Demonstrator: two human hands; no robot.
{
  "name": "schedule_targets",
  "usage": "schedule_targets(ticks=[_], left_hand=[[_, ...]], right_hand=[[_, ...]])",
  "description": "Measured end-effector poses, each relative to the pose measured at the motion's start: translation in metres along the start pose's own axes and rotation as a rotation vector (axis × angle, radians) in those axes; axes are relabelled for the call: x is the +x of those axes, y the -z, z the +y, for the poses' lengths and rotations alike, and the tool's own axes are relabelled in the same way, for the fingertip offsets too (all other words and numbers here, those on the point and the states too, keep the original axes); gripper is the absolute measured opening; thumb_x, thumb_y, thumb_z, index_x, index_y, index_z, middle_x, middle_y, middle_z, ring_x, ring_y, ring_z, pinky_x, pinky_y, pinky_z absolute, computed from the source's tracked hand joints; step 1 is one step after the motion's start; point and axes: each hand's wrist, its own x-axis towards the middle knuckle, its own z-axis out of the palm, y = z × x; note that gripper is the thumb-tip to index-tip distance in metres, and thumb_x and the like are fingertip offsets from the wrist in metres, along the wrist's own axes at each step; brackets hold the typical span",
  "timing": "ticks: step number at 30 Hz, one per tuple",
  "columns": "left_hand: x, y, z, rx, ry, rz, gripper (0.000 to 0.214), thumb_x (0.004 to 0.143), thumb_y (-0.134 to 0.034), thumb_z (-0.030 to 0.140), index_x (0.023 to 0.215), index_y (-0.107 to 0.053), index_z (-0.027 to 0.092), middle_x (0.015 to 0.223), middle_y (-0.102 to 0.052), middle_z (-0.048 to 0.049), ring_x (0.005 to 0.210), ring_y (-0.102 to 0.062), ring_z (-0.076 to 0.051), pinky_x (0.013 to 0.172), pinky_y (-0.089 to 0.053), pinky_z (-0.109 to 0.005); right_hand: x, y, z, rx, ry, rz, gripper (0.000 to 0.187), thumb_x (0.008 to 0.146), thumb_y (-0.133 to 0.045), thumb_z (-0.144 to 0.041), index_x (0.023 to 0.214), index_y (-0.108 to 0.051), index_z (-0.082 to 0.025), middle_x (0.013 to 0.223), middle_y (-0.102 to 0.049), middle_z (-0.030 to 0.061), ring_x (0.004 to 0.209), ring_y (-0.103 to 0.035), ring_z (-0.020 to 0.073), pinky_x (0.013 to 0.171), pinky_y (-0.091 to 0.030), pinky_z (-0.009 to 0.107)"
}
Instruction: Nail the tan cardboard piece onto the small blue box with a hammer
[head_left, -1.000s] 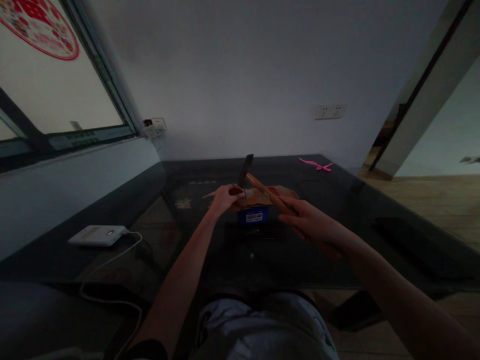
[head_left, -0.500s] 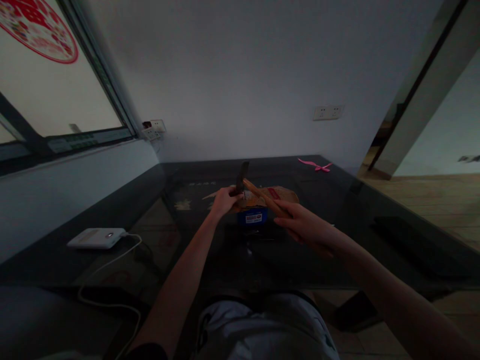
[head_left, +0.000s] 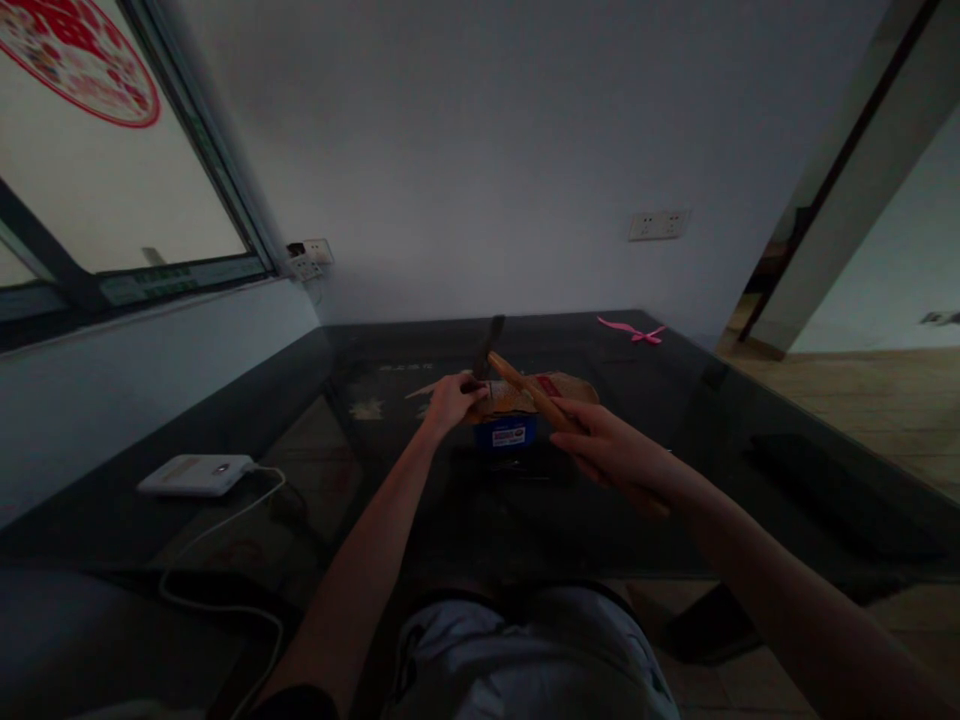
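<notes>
From the box (head_left: 506, 434), the bench (head_left: 499, 530) is open at 6 o'clock between the forearms (head_left: 386, 510); the hammer (head_left: 517, 379) obstructs 12, the power bank (head_left: 199, 475) 9, its cord (head_left: 217, 523) 8.

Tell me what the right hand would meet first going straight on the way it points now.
Probably the brown sheet over the blue box, ahead of the right hand, which holds a hammer; the left hand lies beyond. Depth is unclear, so it may pass above the sheet.

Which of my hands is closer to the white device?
Left. Your left hand is right of the white device, at the cardboard; your right hand, gripping the hammer, is farther right.
</notes>
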Motion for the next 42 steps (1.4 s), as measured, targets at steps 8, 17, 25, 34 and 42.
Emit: schedule_targets(ticks=[8, 17, 25, 34, 42], left_hand=[[-0.002, 0.001, 0.002, -0.046, 0.007, -0.001, 0.009, 0.074, -0.065, 0.021, 0.079, -0.068, 0.014, 0.080, -0.071, -0.0064, 0.074, -0.065, -0.018, 0.071, -0.050, -0.029], [-0.004, 0.006, 0.002, -0.182, -0.158, -0.020, 0.029, 0.073, -0.064, 0.018, 0.101, -0.061, 0.013, 0.090, -0.068, -0.0071, 0.082, -0.064, -0.015, 0.075, -0.052, -0.027], [-0.004, 0.007, 0.015, -0.130, -0.150, 0.048, 0.024, 0.071, -0.067, 0.017, 0.094, -0.063, 0.015, 0.086, -0.069, -0.0046, 0.078, -0.065, -0.014, 0.076, -0.053, -0.027], [0.002, -0.005, 0.007, -0.102, -0.098, 0.005, 0.012, 0.071, -0.068, 0.023, 0.079, -0.068, 0.014, 0.079, -0.070, -0.0056, 0.073, -0.066, -0.016, 0.071, -0.052, -0.029], [0.005, -0.007, -0.001, -0.123, -0.060, 0.003, 0.012, 0.072, -0.066, 0.023, 0.079, -0.068, 0.014, 0.079, -0.071, -0.0055, 0.074, -0.066, -0.016, 0.070, -0.051, -0.027]], right_hand=[[-0.006, 0.000, 0.002, 0.073, -0.005, 0.022, 0.056, 0.082, -0.052, -0.027, 0.135, -0.038, -0.016, 0.050, -0.042, -0.0099, 0.034, -0.039, 0.0051, 0.030, -0.033, 0.014], [-0.008, -0.001, 0.035, 0.350, 0.099, 0.164, 0.062, 0.081, -0.057, -0.032, 0.136, -0.034, -0.014, 0.046, -0.041, -0.0116, 0.030, -0.033, 0.0043, 0.029, -0.027, 0.014], [0.015, -0.001, 0.063, 0.629, 0.249, 0.284, 0.058, 0.074, -0.065, -0.037, 0.124, -0.043, -0.016, 0.051, -0.040, -0.0115, 0.029, -0.028, 0.0021, 0.027, -0.021, 0.016], [0.003, 0.008, 0.053, 0.332, 0.110, 0.267, 0.063, 0.079, -0.058, -0.030, 0.136, -0.035, -0.013, 0.042, -0.041, -0.0119, 0.029, -0.033, 0.0053, 0.028, -0.028, 0.015], [-0.012, 0.013, 0.012, 0.052, 0.032, 0.111, 0.058, 0.081, -0.053, -0.023, 0.137, -0.038, -0.015, 0.044, -0.043, -0.0099, 0.031, -0.040, 0.0065, 0.029, -0.032, 0.016]])
